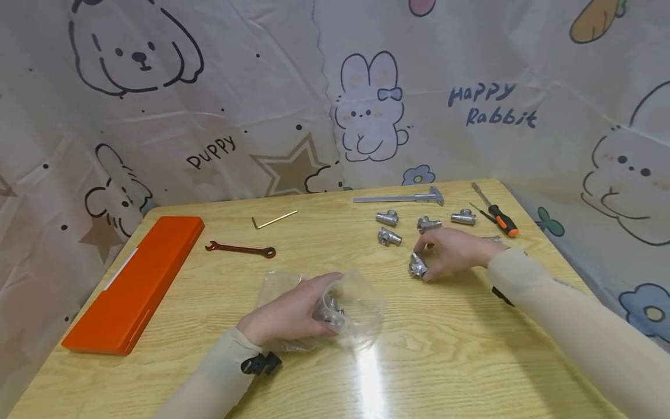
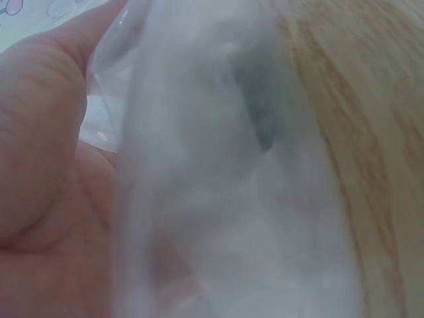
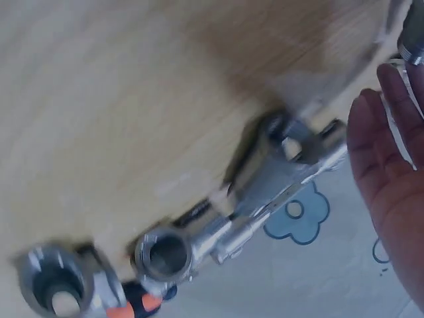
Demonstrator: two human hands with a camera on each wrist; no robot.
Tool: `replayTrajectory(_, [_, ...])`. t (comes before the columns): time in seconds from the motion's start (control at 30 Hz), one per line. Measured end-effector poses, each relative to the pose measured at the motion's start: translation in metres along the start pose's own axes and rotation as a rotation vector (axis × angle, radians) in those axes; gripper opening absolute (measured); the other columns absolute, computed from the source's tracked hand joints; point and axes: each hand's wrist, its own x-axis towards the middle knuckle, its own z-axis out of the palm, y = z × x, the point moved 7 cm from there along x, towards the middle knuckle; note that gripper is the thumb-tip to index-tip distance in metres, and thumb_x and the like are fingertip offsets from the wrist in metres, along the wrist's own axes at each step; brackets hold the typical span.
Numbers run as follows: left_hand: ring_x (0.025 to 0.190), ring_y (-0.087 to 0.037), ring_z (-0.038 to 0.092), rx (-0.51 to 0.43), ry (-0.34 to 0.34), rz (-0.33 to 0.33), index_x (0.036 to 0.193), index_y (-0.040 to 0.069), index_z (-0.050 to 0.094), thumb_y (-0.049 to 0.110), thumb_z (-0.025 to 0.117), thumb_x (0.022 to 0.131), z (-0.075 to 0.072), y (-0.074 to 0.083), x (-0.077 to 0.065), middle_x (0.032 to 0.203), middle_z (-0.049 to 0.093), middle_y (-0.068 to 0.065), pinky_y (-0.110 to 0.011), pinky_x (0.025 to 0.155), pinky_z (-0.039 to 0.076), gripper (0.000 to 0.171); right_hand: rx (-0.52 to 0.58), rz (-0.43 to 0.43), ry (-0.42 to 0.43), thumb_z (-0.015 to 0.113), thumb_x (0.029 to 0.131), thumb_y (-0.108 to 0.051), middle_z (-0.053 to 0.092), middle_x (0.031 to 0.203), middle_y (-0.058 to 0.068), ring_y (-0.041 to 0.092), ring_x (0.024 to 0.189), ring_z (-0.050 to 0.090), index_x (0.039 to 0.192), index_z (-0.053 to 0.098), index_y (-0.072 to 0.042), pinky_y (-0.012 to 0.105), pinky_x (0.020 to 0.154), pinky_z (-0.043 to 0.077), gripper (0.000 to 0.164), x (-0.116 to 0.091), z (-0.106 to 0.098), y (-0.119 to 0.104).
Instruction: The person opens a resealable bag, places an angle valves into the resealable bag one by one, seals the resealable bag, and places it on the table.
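Observation:
My left hand (image 1: 285,314) grips a clear plastic bag (image 1: 363,297) near the front middle of the table, its mouth facing right. Inside the bag, beside the fingers, shows a silver metal fitting (image 1: 332,311). In the left wrist view the bag (image 2: 218,199) fills most of the picture, blurred. To the right, my right hand (image 1: 452,253) pinches a silver metal pipe fitting (image 1: 417,266) between thumb and fingers, low over the table. Similar fittings stand behind it: one (image 1: 387,218), another (image 1: 389,237), and one (image 1: 429,224) just past the knuckles.
A further fitting (image 1: 463,217) lies beside a black-and-orange screwdriver (image 1: 503,221). Calipers (image 1: 400,199) lie along the back edge. On the left are a combination wrench (image 1: 241,249), a gold hex key (image 1: 277,219) and a long orange case (image 1: 138,285). A printed cloth (image 1: 235,105) hangs behind the table.

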Motion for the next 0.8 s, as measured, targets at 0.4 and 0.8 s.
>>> replayTrajectory(0.4, [0.130, -0.016, 0.045, -0.004, 0.004, 0.005, 0.155, 0.017, 0.029, 0.027, 0.086, 0.077, -0.001, 0.002, 0.000, 0.148, 0.044, -0.002, -0.048, 0.119, 0.018, 0.097, 0.518, -0.111, 0.185, 0.090, 0.072, -0.027, 0.065, 0.114, 0.002, 0.020, 0.107, 0.062, 0.121, 0.061, -0.010, 0.032, 0.093, 0.053, 0.059, -0.042, -0.006, -0.072])
replayTrajectory(0.8, [0.136, -0.017, 0.040, 0.000, 0.000, -0.004, 0.156, 0.015, 0.027, 0.029, 0.087, 0.076, 0.000, 0.001, 0.000, 0.153, 0.039, -0.005, -0.042, 0.118, 0.021, 0.100, 0.475, -0.037, 0.285, 0.089, 0.073, -0.028, 0.068, 0.112, -0.001, 0.015, 0.101, 0.065, 0.121, 0.062, -0.008, 0.026, 0.085, 0.055, 0.058, -0.056, 0.015, -0.117])
